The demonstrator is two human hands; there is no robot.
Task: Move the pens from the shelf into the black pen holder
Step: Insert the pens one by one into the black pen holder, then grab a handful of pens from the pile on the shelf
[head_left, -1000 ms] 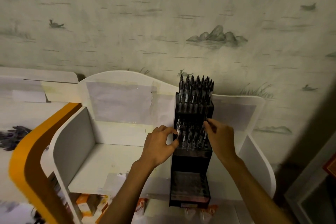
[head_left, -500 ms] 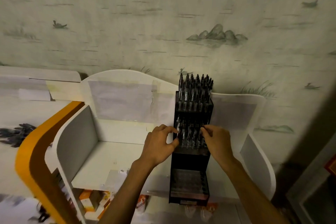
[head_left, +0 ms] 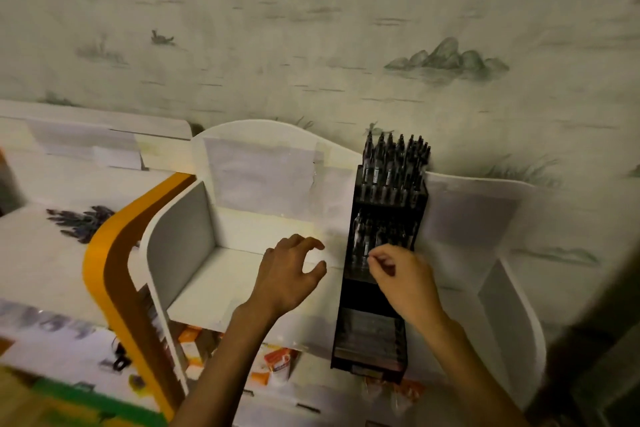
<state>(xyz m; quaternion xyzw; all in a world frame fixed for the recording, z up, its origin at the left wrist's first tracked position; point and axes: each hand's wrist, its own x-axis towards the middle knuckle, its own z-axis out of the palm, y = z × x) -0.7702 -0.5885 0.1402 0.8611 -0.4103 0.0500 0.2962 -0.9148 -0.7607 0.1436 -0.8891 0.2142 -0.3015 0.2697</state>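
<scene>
- dim, warm light with a greenish-yellow cast; the wallpaper (head_left: 311, 28) looks grey and flat.
- a pale bright patch lies on the white shelf (head_left: 263, 225) back, just left of the pen holder (head_left: 384, 253).
- heavy shadow swallows the lower right corner.
- motion blur smears the right hand (head_left: 401, 277) and the holder's middle pens (head_left: 377, 239).
- wide-angle bending curves the shelf edges.
</scene>
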